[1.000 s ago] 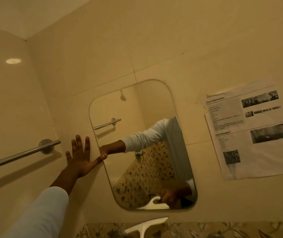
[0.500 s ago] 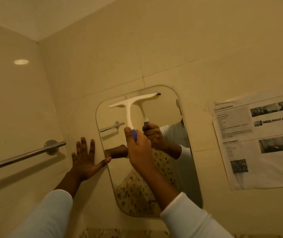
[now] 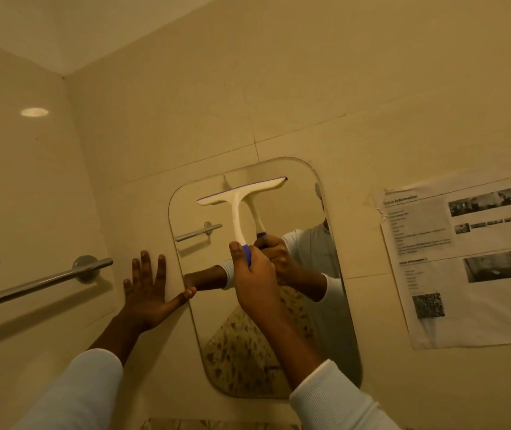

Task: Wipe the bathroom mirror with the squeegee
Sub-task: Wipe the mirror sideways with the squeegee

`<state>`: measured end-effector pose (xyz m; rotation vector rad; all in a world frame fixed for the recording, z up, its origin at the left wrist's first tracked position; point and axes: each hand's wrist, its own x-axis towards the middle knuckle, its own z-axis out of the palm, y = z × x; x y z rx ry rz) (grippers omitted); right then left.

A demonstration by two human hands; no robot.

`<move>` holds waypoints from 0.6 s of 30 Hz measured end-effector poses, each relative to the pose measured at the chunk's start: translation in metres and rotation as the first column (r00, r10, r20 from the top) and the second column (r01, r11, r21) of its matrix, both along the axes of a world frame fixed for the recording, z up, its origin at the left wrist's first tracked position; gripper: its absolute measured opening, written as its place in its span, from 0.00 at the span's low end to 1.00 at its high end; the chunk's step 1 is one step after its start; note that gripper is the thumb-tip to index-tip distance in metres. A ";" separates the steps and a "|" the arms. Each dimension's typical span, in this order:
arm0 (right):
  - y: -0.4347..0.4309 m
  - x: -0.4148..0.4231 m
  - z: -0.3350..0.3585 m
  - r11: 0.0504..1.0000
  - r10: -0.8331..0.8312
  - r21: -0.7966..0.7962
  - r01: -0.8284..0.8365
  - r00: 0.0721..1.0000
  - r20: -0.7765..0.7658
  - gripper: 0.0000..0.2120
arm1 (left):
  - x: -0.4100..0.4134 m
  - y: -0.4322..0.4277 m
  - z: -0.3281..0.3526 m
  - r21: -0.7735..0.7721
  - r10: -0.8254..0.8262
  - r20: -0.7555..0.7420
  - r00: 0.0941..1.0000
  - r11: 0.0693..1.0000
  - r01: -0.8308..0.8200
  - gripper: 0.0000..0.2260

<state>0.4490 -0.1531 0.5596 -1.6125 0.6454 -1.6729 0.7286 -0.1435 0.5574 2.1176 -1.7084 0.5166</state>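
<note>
A rounded rectangular mirror (image 3: 335, 321) hangs on the beige tiled wall. My right hand (image 3: 255, 282) grips the blue-ended handle of a white squeegee (image 3: 238, 209), whose blade lies tilted against the upper part of the glass, right end higher. My left hand (image 3: 147, 290) presses flat on the wall just left of the mirror, fingers spread, thumb tip touching the mirror's edge. The mirror reflects both arms, the squeegee and a speckled counter.
A chrome towel bar (image 3: 40, 282) runs along the left wall toward the corner. A printed paper sheet (image 3: 465, 262) with photos and a code square is stuck to the wall right of the mirror. A speckled counter edge (image 3: 217, 425) shows at the bottom.
One second ago the squeegee was low, below the mirror. My right hand has raised it to the upper glass. The blade now sits a little lower than half a second ago. Left hand unmoved.
</note>
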 end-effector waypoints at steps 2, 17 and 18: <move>0.002 -0.002 -0.013 1.000 0.019 0.022 -0.020 1.000 0.013 0.18 | 0.000 0.001 0.000 -0.005 -0.013 -0.003 1.000 1.000 0.013 0.54; 0.027 -0.013 -0.155 0.974 0.038 0.223 -0.027 0.998 -0.046 0.22 | -0.006 0.006 0.004 0.030 0.005 -0.006 1.000 1.000 -0.005 0.55; 0.030 -0.013 -0.164 0.972 0.018 0.233 -0.004 0.998 -0.058 0.22 | -0.006 0.007 0.004 0.032 0.009 -0.007 1.000 0.999 -0.008 0.55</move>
